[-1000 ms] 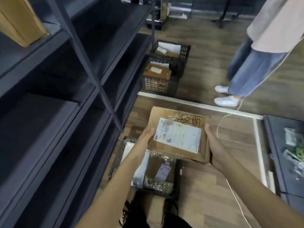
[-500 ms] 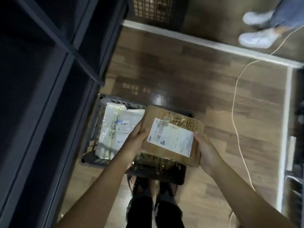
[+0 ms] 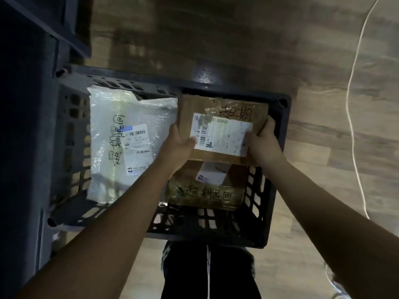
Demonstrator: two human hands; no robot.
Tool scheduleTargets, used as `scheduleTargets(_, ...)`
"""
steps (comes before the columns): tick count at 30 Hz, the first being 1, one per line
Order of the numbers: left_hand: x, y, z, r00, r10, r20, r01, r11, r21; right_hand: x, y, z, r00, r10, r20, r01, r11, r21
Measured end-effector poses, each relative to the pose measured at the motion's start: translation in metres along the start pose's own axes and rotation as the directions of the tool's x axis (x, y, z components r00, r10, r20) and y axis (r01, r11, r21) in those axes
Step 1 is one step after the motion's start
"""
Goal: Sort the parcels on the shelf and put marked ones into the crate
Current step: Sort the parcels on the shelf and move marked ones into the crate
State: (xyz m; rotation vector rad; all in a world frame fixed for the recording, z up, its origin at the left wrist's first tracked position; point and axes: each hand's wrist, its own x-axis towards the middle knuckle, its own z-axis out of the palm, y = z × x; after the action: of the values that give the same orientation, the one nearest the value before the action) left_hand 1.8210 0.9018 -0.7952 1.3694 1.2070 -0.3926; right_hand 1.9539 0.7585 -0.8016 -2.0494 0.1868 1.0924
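Note:
I hold a brown cardboard parcel [image 3: 194, 108] with a white label and black handwriting inside the top right of the dark plastic crate [image 3: 280, 134] on the floor. My left hand [image 3: 179, 145] grips its left edge, thumb on the label. My right hand [image 3: 262, 141] grips its right edge. Under it lies another brown parcel [image 3: 205, 193] wrapped in clear film, also with handwriting. A white plastic mailer [image 3: 121, 147] with handwriting lies in the crate's left half.
The dark metal shelf unit [image 3: 26, 126] stands along the left, touching the crate. A white cable [image 3: 354, 117] runs across the wooden floor on the right. My legs and feet [image 3: 207, 270] are just below the crate.
The view tilted down and closer. Both hands lowered the cardboard parcel from above the crate to inside its right side, over the wrapped parcel.

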Motion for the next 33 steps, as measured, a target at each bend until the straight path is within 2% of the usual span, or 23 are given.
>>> scheduleTargets(4, 0.003, 0.001, 0.005, 1.000, -0.005, -0.029, 0.006, 0.999, 0.044, 0.012, 0.007, 0.011, 0.999, -0.014, -0.050, 0.012, 0.999, -0.037)
scheduleTargets(14, 0.007, 0.006, 0.004, 0.997, -0.062, -0.055, 0.069, 0.989, 0.131, 0.030, -0.004, 0.022, 0.972, 0.156, -0.176, -0.159, 0.987, -0.004)
scheduleTargets(18, 0.000, 0.008, 0.008, 0.989, -0.047, -0.141, 0.069, 0.985, 0.157, 0.018, -0.007, 0.018, 0.978, 0.173, -0.113, -0.180, 0.983, -0.048)
scheduleTargets(20, -0.012, 0.010, 0.009, 0.978, 0.004, -0.211, 0.047, 0.971, 0.234, -0.001, -0.006, 0.014, 0.988, 0.123, -0.092, -0.129, 0.989, -0.071)
scheduleTargets(22, -0.029, 0.012, 0.008, 0.966, 0.045, -0.255, 0.032, 0.956, 0.290, -0.026, -0.010, 0.012, 0.989, -0.004, -0.147, -0.018, 0.989, -0.148)
scheduleTargets(25, -0.067, 0.024, -0.004, 0.963, 0.029, -0.269, 0.050, 0.958, 0.283, -0.072, -0.023, 0.011, 0.965, -0.169, -0.198, 0.106, 0.951, -0.291)
scheduleTargets(29, -0.122, 0.053, -0.037, 0.975, 0.066, -0.211, -0.019, 0.976, 0.216, -0.131, -0.062, 0.009, 0.976, -0.214, -0.029, 0.203, 0.955, -0.216)
scheduleTargets(33, -0.186, 0.086, -0.076, 0.972, 0.072, -0.222, -0.046, 0.992, 0.120, -0.204, -0.114, 0.008, 0.944, -0.321, 0.074, 0.327, 0.941, -0.091)
